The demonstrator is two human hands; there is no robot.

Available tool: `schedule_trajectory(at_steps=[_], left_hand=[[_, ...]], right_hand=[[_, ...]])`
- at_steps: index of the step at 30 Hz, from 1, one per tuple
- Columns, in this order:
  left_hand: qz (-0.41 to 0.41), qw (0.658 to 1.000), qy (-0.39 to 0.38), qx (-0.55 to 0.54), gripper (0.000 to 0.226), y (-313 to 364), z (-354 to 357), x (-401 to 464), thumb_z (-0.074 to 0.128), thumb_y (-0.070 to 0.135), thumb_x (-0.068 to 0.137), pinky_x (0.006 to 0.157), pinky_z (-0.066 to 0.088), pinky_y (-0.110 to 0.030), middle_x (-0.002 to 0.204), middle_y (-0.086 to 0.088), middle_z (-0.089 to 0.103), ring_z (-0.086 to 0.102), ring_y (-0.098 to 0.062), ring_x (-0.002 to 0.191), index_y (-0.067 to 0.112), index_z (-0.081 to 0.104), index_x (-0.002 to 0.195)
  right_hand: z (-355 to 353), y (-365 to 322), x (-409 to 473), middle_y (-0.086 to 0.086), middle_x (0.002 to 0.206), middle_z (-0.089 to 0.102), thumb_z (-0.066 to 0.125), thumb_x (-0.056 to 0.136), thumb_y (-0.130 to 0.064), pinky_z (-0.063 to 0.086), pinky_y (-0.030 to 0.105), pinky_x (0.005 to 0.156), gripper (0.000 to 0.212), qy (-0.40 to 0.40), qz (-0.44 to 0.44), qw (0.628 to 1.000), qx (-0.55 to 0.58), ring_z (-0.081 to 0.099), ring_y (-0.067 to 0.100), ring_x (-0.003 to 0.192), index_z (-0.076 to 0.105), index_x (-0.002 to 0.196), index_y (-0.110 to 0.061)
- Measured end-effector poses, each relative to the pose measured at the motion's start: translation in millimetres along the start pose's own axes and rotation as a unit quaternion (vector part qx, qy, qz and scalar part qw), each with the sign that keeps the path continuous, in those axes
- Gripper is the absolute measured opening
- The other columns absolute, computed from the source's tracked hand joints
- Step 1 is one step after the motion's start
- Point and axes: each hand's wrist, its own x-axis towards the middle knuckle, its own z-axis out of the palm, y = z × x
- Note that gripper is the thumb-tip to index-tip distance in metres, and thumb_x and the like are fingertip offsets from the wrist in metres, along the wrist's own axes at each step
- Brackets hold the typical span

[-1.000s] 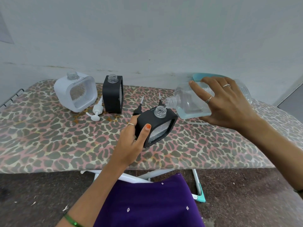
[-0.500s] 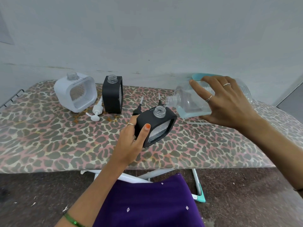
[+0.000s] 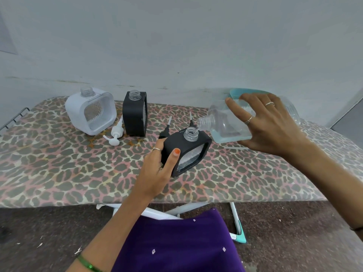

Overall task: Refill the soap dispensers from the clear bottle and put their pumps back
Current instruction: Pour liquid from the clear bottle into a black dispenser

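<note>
My left hand grips a black dispenser, tilted on the leopard-print board, its clear neck open. My right hand holds the clear bottle on its side, pale blue liquid inside, its mouth right over the dispenser's neck with a thin stream running in. Some liquid shows behind the dispenser's window. A second black dispenser and a white dispenser stand uncapped at the back left. A white pump lies between them. Two black pumps lie behind the held dispenser.
The ironing board runs along a pale wall; its near edge is just before my purple-clad lap. A teal basin sits at the back right, partly behind my right hand. A wire rack juts from the board's left end.
The clear bottle's mouth has come down and closer to the held dispenser's neck, and liquid now flows in. The dispenser has shifted slightly under my left hand.
</note>
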Motion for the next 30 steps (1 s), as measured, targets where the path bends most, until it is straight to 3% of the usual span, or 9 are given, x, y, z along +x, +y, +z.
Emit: schedule_trajectory(at_steps=[11, 15, 21, 26, 30], left_hand=[[0.006, 1.000, 0.001, 0.008, 0.024, -1.5, -0.5, 0.0, 0.043, 0.052, 0.089, 0.068, 0.051, -0.018, 0.092, 0.022, 0.065, 0.064, -0.005, 0.086, 0.038, 0.048, 0.108], [-0.001, 1.000, -0.001, 0.000, 0.025, -2.0, 0.4, -2.1, 0.044, 0.052, 0.090, 0.071, 0.054, -0.028, 0.095, 0.018, 0.066, 0.065, -0.009, 0.087, 0.036, 0.050, 0.107], [-0.003, 1.000, 0.003, 0.014, 0.025, -2.4, 1.4, 1.1, 0.044, 0.054, 0.089, 0.074, 0.055, -0.042, 0.095, 0.012, 0.066, 0.065, -0.014, 0.086, 0.038, 0.049, 0.109], [0.002, 1.000, 0.002, 0.027, 0.026, -0.5, -0.3, 5.2, 0.043, 0.053, 0.089, 0.074, 0.054, -0.045, 0.096, 0.011, 0.067, 0.065, -0.016, 0.086, 0.039, 0.049, 0.110], [0.001, 1.000, 0.009, 0.027, 0.026, -4.3, -0.4, 0.0, 0.043, 0.053, 0.090, 0.075, 0.054, -0.048, 0.095, 0.008, 0.067, 0.065, -0.021, 0.086, 0.040, 0.049, 0.113]], right_hand=[[2.2, -5.4, -0.9, 0.026, 0.117, 0.056, 0.086, 0.058, -0.048, 0.046, 0.052, 0.082, 0.102, -0.012, 0.010, 1.000, 0.013, 0.057, 0.044, 0.099, 0.035, 0.140, -0.014], [6.6, -12.6, -6.4, 0.026, 0.120, 0.055, 0.085, 0.056, -0.037, 0.045, 0.053, 0.084, 0.102, -0.013, 0.033, 0.998, 0.052, 0.056, 0.045, 0.104, 0.035, 0.141, -0.015], [17.4, -23.4, -13.4, 0.024, 0.121, 0.055, 0.085, 0.055, -0.037, 0.046, 0.051, 0.084, 0.105, 0.000, 0.075, 0.990, 0.120, 0.055, 0.041, 0.104, 0.033, 0.142, -0.014], [23.0, -31.5, -16.6, 0.019, 0.123, 0.053, 0.084, 0.058, -0.035, 0.048, 0.049, 0.081, 0.102, 0.026, 0.142, 0.962, 0.230, 0.054, 0.040, 0.105, 0.029, 0.142, -0.017], [25.5, -38.4, -25.2, 0.012, 0.125, 0.052, 0.083, 0.059, -0.028, 0.047, 0.040, 0.084, 0.096, 0.056, 0.224, 0.913, 0.336, 0.053, 0.029, 0.107, 0.032, 0.140, -0.019]])
